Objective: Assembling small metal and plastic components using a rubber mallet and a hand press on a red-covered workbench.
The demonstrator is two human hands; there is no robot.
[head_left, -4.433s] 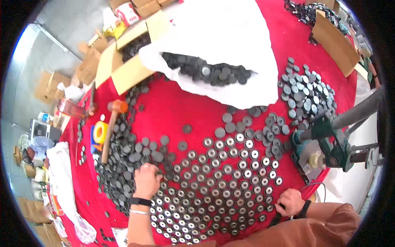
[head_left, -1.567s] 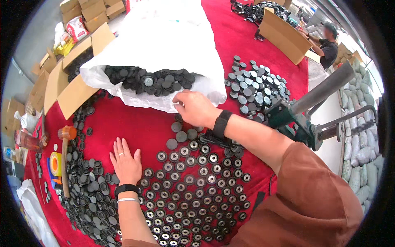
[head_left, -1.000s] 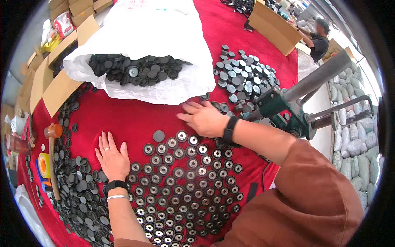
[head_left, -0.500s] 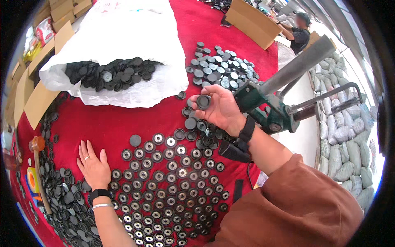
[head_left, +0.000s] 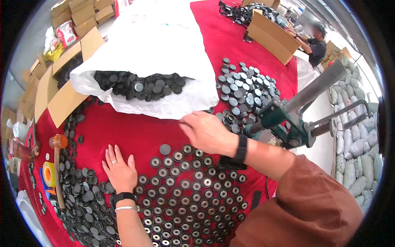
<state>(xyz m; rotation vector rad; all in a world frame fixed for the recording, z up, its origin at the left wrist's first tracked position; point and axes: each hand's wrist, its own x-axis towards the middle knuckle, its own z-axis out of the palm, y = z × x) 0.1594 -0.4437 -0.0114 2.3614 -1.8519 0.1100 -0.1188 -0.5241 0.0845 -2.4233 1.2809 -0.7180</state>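
My left hand [head_left: 122, 175] lies flat on the red cloth [head_left: 123, 131], fingers spread, with nothing in it. My right hand [head_left: 207, 131] hovers palm down near the lower edge of a white sack [head_left: 160, 45]; its fingers are curled together and hide whatever they may hold. Beneath and nearer me, round black pieces with metal centres [head_left: 185, 184] stand in close rows. A plain dark disc [head_left: 164, 149] lies at the far end of these rows. Loose black caps [head_left: 138, 86] fill the sack's open mouth.
A green lever press [head_left: 284, 119] stands right of my right hand, by a pile of grey caps [head_left: 247, 84]. Left are heaped black caps [head_left: 88, 197], an orange-headed mallet [head_left: 59, 141] and a yellow tape roll [head_left: 48, 173]. Beyond a cardboard box [head_left: 273, 37] is another person [head_left: 316, 47].
My right hand has turned from palm up to palm down and moved away from the press, toward the rows. The black cap it held is out of sight. The view has shifted left.
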